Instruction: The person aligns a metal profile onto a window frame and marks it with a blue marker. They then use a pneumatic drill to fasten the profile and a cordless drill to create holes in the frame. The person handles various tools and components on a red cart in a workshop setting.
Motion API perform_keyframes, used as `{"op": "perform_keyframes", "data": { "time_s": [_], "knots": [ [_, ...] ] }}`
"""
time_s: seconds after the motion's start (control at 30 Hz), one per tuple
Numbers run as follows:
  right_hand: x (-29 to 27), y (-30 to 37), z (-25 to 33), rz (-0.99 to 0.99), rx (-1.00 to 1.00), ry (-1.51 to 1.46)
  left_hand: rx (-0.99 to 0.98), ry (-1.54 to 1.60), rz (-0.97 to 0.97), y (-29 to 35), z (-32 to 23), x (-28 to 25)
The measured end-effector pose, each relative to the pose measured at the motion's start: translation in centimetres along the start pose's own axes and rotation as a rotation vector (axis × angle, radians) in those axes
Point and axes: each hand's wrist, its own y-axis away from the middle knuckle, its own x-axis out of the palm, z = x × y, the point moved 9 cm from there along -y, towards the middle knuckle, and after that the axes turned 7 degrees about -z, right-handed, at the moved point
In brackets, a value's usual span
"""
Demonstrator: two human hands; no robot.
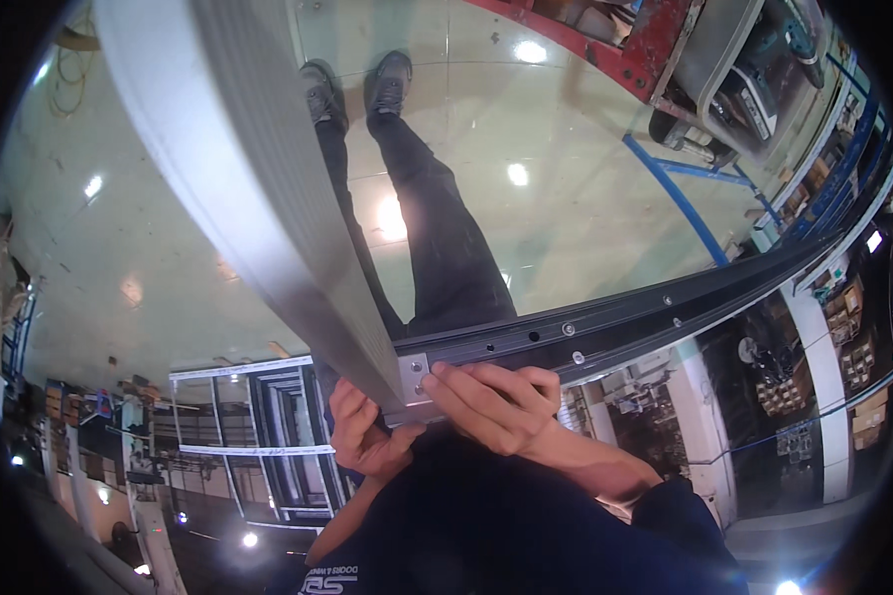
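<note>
A long grey metal profile [303, 188] runs from the upper left down to the lower middle, where it meets a dark profile [625, 317] stretching off to the right. At this corner sits a small silver plate [414, 365] with screw heads in it. My left hand [367, 436] is curled around the corner end, thumb along its near edge. From the right, my right hand [501, 407] presses its fingertips together against the plate, and its thumb is hidden. More screws and holes line the dark profile.
My legs [427, 198] and shoes [392, 84] show on the shiny floor beyond the profiles. A red cart [615, 59] holding tools stands at the upper right, near a blue metal frame [685, 198]. Framed panels [268, 436] and loaded shelves [843, 327] lie at the sides.
</note>
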Motion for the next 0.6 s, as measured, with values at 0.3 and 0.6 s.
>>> {"op": "perform_keyframes", "data": {
  "time_s": [0.3,0.6],
  "knots": [
    [0.1,0.2,-0.2,-0.011,0.000,-0.025,-0.132,0.000,-0.038,0.2,0.3,0.2],
    [0.1,0.2,-0.3,-0.007,-0.023,-0.041,-0.155,-0.071,-0.078,0.4,-0.3,0.3]
  ]
}}
